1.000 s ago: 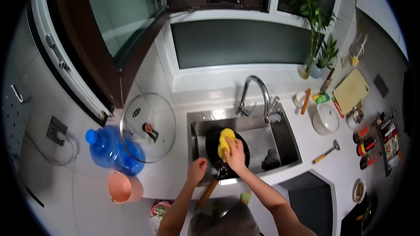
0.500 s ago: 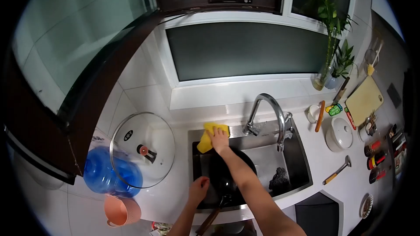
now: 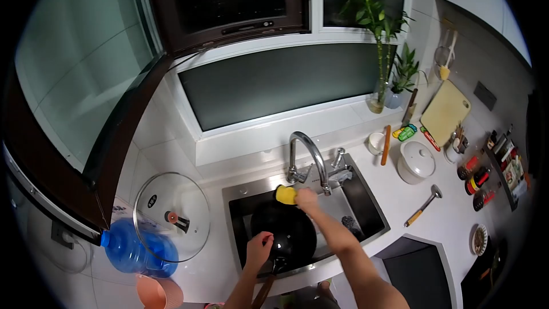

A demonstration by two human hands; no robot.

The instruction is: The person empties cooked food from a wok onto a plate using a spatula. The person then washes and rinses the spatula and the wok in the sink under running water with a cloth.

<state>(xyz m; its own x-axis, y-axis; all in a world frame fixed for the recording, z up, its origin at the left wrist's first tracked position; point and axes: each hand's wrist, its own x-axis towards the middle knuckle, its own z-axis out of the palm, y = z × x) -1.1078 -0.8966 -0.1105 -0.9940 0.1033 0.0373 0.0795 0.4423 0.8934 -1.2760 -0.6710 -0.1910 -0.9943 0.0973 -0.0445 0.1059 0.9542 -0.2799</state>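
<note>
My right hand (image 3: 307,200) is closed on a yellow cloth (image 3: 286,195) with a dark edge, over the back of the sink just below the faucet (image 3: 309,144). Inside the stainless steel sink (image 3: 374,217) sits a black wok (image 3: 294,224), its brown handle (image 3: 263,293) pointing toward me over the front edge. Above the wok's left side, my left hand (image 3: 260,248) is curled with the fingertips together, and I see nothing in it. A dark mesh scrubber (image 3: 350,224) lies in the sink, partly hidden by my right forearm.
Left of the sink are a glass lid (image 3: 197,217), a blue water jug (image 3: 134,249) and a pink bin (image 3: 157,293). On the right counter stand a white lidded pot (image 3: 416,163), a ladle (image 3: 423,206) and a cutting board (image 3: 446,114). An open window frame (image 3: 128,109) juts in at left.
My right hand has moved the yellow cloth rightward, closer to the faucet, and the cloth looks more bunched. My left hand stays curled near the wok. The camera view has turned right.
</note>
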